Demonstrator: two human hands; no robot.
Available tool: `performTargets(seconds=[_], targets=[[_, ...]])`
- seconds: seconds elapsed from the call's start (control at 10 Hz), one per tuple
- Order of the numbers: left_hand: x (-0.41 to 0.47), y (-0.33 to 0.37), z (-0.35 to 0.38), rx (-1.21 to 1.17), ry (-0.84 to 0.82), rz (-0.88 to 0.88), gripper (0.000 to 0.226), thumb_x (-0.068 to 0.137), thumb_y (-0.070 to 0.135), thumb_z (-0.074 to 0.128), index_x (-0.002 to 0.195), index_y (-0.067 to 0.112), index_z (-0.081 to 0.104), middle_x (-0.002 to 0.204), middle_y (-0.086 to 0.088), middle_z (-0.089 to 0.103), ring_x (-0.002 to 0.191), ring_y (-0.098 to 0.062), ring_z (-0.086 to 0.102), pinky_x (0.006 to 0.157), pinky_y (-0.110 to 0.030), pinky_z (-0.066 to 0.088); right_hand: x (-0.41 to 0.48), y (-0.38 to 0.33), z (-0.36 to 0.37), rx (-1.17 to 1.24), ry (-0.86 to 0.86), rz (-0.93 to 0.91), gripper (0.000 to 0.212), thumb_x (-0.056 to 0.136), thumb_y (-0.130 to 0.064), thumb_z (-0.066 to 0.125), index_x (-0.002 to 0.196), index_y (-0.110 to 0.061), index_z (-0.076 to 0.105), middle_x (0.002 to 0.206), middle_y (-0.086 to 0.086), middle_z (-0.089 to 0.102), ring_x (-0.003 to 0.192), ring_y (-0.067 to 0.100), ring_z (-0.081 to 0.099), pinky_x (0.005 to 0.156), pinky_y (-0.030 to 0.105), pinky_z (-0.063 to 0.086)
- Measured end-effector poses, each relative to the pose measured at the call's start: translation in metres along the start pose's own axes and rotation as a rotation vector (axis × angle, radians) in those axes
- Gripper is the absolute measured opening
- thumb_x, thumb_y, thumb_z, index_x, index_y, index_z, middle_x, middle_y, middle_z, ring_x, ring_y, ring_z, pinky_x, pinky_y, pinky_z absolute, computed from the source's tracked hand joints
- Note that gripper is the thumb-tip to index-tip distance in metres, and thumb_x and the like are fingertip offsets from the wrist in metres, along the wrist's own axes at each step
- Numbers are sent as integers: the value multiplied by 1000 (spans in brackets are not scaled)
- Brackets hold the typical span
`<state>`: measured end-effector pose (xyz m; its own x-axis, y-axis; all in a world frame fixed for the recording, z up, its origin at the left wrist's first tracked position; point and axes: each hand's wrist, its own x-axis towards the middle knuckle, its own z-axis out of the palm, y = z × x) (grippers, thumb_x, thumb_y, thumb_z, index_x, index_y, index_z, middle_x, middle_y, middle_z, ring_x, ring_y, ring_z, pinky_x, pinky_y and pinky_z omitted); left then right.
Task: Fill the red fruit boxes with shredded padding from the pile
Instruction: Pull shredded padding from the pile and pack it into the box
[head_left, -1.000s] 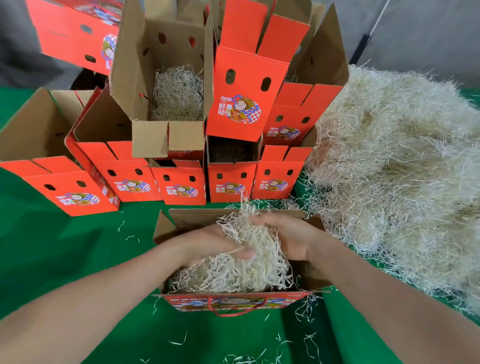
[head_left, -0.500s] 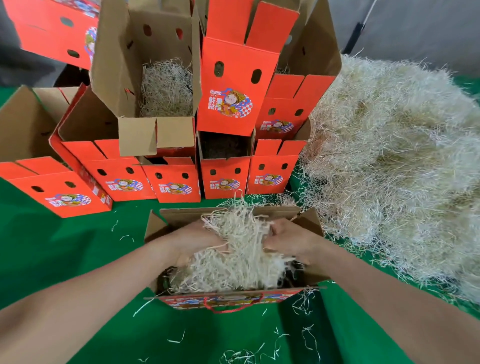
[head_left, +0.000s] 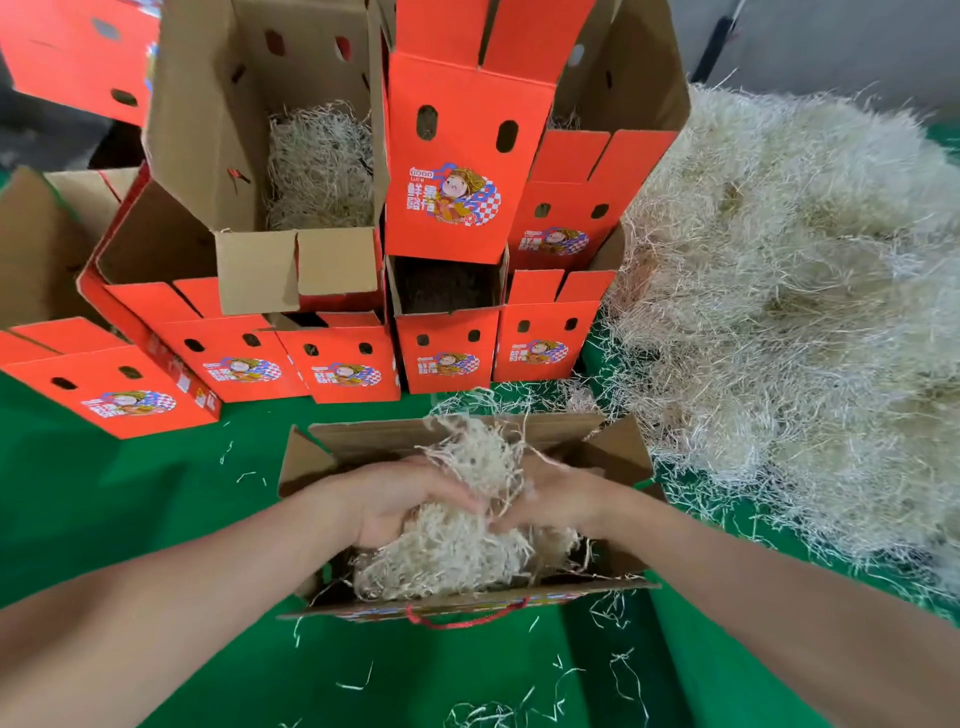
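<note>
Green cloth (head_left: 104, 519) underneath; grey wall (head_left: 831, 41) (behind).

The open red-printed cardboard fruit box (head_left: 363, 439) sits on the green cloth-covered table (head_left: 130, 519), nearest the person. In it lies a wad of pale shredded paper padding (head_left: 447, 564), gripped by the left hand (head_left: 410, 499) on its left side and the right hand (head_left: 563, 499) on its right. To the box's right and behind spreads the loose pile of shreds (head_left: 779, 312). Directly behind the box stand stacked red cardboard boxes (head_left: 447, 353). Stray strands (head_left: 623, 670) lie in front of it.

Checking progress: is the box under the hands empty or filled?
Partly filled: shredded padding mounds inside the box, gripped by left hand and right hand.
</note>
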<state>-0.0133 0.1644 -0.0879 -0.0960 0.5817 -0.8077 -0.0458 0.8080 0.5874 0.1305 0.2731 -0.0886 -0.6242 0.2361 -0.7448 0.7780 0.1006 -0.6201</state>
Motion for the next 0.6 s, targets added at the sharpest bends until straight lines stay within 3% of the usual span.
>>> performTargets(seconds=[0.1, 0.2, 0.3, 0.4, 0.5, 0.6], targets=[[6, -17, -28, 218, 193, 17, 33, 72, 5, 70, 102, 7, 56, 85, -1, 52, 88, -19, 51, 77, -27, 39, 4, 13, -19, -188, 124, 47, 50, 85, -17, 65, 126, -4, 40, 108, 6, 56, 86, 12, 57, 67, 11, 43], [11, -28, -47, 426, 389, 16, 10, 78, 15, 61, 86, 11, 55, 77, -3, 52, 70, -17, 50, 58, -23, 35, 6, 23, -32, -450, 195, 94, 40, 90, -11, 51, 128, -4, 40, 90, 4, 57, 65, 13, 56, 49, 15, 44], [28, -22, -33, 528, 262, 36, 22, 86, 29, 59, 97, 11, 55, 86, -3, 51, 74, -16, 49, 64, -25, 38, 21, 13, -20, -685, 83, 2, 17, 94, -8, 44, 103, 2, 53, 80, 9, 56, 63, 18, 55, 44, 10, 36], [51, -13, -10, 688, 151, 85, 11, 93, 20, 46, 97, 13, 53, 93, -1, 49, 81, -13, 47, 68, -25, 38, 46, 11, -13, -785, 11, -30, 22, 93, -2, 42, 112, 3, 53, 76, 5, 52, 59, 12, 47, 49, 14, 38], [67, -11, 2, 810, 146, -21, 28, 97, 16, 35, 114, 3, 51, 89, 0, 43, 71, -9, 43, 59, -19, 34, 69, 12, -9, -808, -10, 12, 35, 93, -21, 50, 124, -6, 52, 115, 13, 58, 85, 19, 49, 76, 29, 39], [88, -16, 2, 840, 94, -108, 40, 98, 8, 29, 136, -3, 37, 111, -10, 52, 89, -13, 55, 76, -25, 48, 86, 18, -5, -829, -52, 52, 33, 93, -19, 49, 121, -4, 54, 122, 17, 56, 86, 18, 41, 76, 31, 35]])
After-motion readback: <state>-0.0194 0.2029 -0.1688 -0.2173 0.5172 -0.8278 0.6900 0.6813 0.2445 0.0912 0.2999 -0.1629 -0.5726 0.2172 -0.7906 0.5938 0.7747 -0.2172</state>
